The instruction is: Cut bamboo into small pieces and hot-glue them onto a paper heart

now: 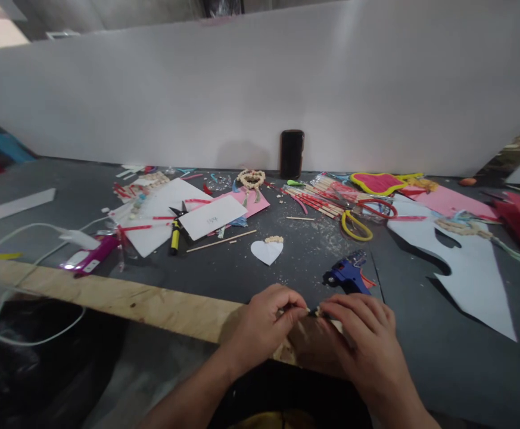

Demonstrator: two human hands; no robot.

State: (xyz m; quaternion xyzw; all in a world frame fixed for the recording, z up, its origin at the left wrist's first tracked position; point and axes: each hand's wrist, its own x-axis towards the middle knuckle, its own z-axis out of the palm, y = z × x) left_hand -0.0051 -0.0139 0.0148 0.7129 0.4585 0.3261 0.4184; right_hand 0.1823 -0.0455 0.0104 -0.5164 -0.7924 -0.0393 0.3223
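Observation:
Above the wooden front edge of the table, my left hand (271, 322) is closed in a pinch, a small pale piece (307, 310) showing at its fingertips. My right hand (362, 330) faces it with thumb and fingers closed on another small pale piece (318, 310); both are too small to name. The fingertips of the two hands are almost touching. Just beyond them lies a white paper heart (266, 252) with a cluster of pale bits (274, 239) along its upper right lobe. A blue glue gun (347, 273) rests beyond my right hand.
Yellow-handled scissors (356, 226) and red-and-white sticks (315, 199) lie further back. Black-and-yellow pliers (176, 233), a thin stick (221, 241) and white card (215, 217) are left of the heart. A phone (291, 154) leans on the white panel. A white cable (22, 277) hangs at left.

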